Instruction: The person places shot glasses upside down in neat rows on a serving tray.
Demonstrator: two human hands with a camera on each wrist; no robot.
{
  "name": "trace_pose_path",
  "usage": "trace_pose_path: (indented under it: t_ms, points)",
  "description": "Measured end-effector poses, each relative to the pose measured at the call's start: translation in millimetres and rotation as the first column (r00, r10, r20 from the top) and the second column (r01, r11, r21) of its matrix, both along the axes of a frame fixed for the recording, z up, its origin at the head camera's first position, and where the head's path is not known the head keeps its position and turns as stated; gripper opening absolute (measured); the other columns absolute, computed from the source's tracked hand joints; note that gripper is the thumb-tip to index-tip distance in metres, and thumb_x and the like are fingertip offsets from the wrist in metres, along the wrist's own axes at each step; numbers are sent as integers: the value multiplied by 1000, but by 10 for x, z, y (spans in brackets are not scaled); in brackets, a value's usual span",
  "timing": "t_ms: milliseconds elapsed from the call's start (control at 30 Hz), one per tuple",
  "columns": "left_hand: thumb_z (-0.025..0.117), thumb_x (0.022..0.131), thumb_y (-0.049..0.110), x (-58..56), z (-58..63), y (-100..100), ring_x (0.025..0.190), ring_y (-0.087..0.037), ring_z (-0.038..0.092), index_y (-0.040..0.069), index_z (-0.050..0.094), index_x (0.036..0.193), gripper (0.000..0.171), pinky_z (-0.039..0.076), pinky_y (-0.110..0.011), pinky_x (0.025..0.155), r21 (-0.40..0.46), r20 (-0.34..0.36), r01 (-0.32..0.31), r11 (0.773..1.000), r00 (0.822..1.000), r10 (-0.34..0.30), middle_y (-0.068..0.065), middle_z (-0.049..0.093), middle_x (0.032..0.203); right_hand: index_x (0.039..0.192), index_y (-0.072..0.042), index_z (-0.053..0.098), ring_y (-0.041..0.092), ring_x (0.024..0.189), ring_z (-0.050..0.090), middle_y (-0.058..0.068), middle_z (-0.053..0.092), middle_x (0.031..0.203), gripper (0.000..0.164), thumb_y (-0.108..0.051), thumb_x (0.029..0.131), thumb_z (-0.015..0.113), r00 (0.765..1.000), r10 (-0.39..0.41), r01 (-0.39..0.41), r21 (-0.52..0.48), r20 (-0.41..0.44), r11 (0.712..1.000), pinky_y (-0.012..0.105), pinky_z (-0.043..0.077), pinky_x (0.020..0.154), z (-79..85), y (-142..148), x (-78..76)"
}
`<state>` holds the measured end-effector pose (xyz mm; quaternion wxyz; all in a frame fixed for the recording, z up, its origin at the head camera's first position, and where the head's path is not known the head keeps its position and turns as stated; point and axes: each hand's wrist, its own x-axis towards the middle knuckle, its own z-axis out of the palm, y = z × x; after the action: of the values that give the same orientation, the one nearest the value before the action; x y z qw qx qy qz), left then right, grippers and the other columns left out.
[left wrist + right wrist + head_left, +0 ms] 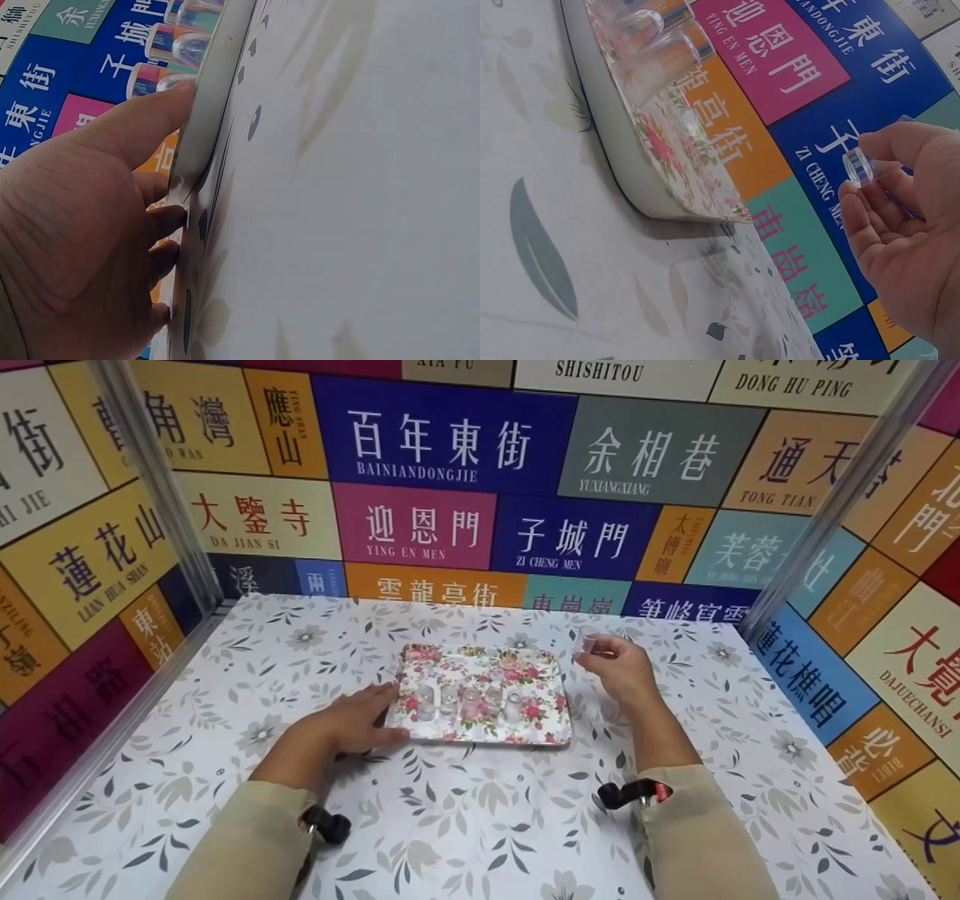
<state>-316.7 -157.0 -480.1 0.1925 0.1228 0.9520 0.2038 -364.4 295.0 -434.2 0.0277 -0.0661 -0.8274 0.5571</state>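
Observation:
A floral tray (487, 660) with pink roses lies on the table, bearing several small clear cups (471, 701) in a row across its near half. My right hand (626, 671) pinches another small clear cup (585, 642) between thumb and fingers, just past the tray's far right corner. In the right wrist view that cup (861, 166) is tilted, its thick base towards the camera. My left hand (360, 720) rests at the tray's left side. The left wrist view has the left thumb (154, 120) touching the tray's rim, with the other fingers spread beside it.
The table (480, 840) wears a white cloth with grey leaves and flowers. Colourful panels (442, 431) with street names stand behind it and along both sides. Metal posts (161, 487) rise at the back corners.

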Motion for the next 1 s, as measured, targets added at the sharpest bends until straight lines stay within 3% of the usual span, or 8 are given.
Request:
trace_pose_path:
  t_ms: [467,733,1000]
  points:
    - [62,92,80,-5,-4,7,167,-48,6,36,11,174,106,10,-74,132,1,15,-21,1000,1000,21,-6,7,183,141,-11,66,21,124,66,6,70,131,55,-35,95,84,995,87,-90,-51,-51,995,38,55,113,62,-117,118]
    - [60,94,79,-29,-9,-4,168,-45,10,30,13,174,106,11,-72,133,3,-8,30,1000,1000,-30,-9,10,183,142,-2,64,16,115,68,10,70,128,53,-26,98,81,972,199,-210,-79,-126,975,26,60,99,80,-192,192]
    - [61,92,81,-34,-9,-13,167,-48,8,35,12,174,107,12,-74,132,5,21,2,1000,1000,-2,-7,9,183,133,-7,69,17,115,70,5,71,122,48,-29,94,86,965,229,-238,-62,-129,969,23,61,97,86,-178,276]
